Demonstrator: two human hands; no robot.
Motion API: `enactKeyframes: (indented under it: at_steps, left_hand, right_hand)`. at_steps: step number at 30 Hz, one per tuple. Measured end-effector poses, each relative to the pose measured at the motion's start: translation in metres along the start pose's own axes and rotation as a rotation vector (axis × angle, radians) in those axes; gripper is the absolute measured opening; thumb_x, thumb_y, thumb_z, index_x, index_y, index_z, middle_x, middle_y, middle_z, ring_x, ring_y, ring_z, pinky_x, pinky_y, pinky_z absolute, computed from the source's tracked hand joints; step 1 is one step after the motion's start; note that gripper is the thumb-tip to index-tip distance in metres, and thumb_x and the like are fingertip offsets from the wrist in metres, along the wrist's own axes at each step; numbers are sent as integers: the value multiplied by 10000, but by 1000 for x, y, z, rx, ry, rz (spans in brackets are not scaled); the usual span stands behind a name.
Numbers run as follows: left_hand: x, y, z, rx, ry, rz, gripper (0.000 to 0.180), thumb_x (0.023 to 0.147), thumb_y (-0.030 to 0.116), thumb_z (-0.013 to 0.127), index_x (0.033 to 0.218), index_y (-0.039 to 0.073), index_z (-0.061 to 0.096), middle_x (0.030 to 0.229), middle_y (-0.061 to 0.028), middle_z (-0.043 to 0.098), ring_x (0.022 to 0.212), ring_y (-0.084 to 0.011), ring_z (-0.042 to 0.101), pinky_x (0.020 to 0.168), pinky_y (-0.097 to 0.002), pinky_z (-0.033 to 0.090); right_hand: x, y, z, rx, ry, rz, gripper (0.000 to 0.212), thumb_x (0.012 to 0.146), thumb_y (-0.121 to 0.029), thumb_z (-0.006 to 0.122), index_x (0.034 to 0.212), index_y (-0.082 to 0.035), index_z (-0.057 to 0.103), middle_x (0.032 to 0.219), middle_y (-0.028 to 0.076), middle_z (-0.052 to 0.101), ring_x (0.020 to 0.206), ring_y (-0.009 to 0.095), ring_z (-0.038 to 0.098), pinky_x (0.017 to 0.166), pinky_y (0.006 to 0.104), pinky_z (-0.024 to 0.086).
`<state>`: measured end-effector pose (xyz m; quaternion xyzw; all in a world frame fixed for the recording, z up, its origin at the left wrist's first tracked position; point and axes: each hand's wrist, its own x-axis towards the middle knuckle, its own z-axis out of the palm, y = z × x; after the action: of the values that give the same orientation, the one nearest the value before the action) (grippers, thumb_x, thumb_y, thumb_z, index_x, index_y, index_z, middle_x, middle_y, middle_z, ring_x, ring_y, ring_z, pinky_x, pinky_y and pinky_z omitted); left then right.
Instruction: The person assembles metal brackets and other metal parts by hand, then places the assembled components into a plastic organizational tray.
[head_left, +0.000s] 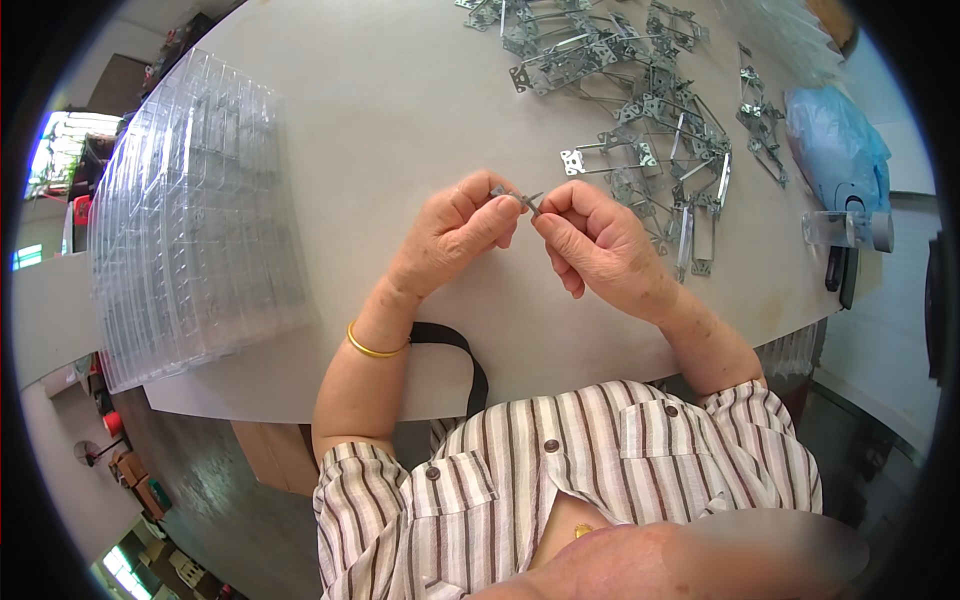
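Observation:
Over the middle of the pale table, my left hand (463, 228) pinches a small grey metal bracket (532, 201) between thumb and fingers. My right hand (597, 238) comes in from the other side, its thumb and forefinger closed on the same piece. Most of the bracket is hidden by my fingertips, so its full shape does not show. Beyond my right hand lies a loose pile of similar metal brackets (650, 105), flat plates with holes joined by thin bars.
A tall stack of clear plastic trays (195, 220) stands on the table (370, 110) at the left. At the right are a blue plastic bag (838, 145) and a clear bottle (845, 230) on its side. A black strap (455, 345) hangs over the near edge.

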<state>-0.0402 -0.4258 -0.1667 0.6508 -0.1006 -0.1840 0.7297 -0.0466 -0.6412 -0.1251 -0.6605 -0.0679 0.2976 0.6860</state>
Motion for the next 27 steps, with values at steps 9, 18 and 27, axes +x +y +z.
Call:
enactKeyframes:
  at_steps: [9,18,27]
  left_hand:
    - [-3,-3,0,176,-55,117,171,999,190,614,1035,24,602,780,37,555,708,-41,463,621,-205,379]
    - [-2,-7,-1,153,90,117,217,992,186,643,1107,5,617,802,33,573,728,-37,486,651,-197,402]
    - [1,-2,6,371,56,311,271,920,180,735,1127,19,666,916,-32,678,808,-94,604,738,-245,489]
  right_hand:
    - [0,2,0,148,-8,78,195,1047,-203,536,1042,-8,545,746,46,648,588,112,647,521,229,525]
    - [1,2,-11,37,-74,131,184,1049,-202,518,1048,-19,534,760,51,654,583,103,632,532,231,516]
    - [9,17,-13,112,95,-203,141,1048,-197,542,1098,-66,552,842,17,660,651,77,627,560,211,494]
